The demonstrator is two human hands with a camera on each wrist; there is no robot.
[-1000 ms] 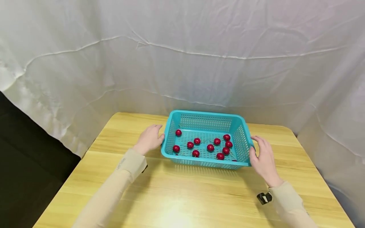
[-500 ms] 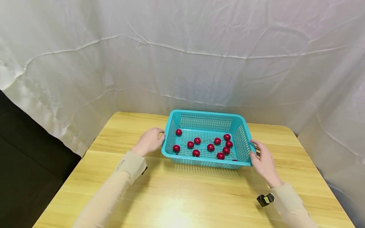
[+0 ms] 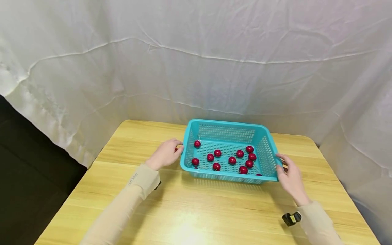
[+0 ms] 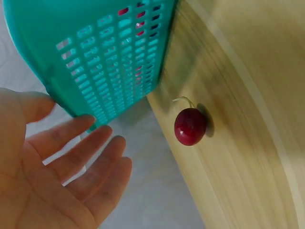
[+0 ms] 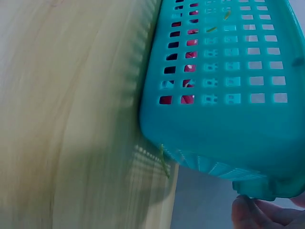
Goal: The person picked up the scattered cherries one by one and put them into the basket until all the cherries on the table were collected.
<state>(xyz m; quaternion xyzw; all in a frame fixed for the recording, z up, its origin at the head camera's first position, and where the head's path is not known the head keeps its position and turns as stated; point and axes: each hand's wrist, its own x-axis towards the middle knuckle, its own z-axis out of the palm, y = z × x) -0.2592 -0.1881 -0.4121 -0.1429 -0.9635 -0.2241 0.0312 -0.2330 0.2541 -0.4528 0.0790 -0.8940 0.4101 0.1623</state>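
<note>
A turquoise plastic basket (image 3: 228,123) with slotted walls stands on the table, several red cherries (image 3: 232,160) spread over its floor. My left hand (image 3: 165,153) is at the basket's left end; in the left wrist view its fingers are spread and loosely extended, the index fingertip right at the rim. One stemmed cherry (image 4: 190,126) lies on the table beside that end, mostly covered by the left hand in the head view. At the opposite end my right hand (image 3: 292,178) grips the rim, thumb on the near side and fingers round the handle tab (image 5: 255,188).
A light wooden table (image 3: 183,207) carries the basket, which sits near its back edge. A pale curtain (image 3: 196,75) hangs behind and at the sides. Dark cloth (image 3: 30,177) is at the far left. A thin green stem (image 5: 164,162) sticks out by the basket's lower corner.
The basket with its cherries has shifted to the right, and both hands have moved right with it. A cherry on the table now shows between my left thumb and fingers.
</note>
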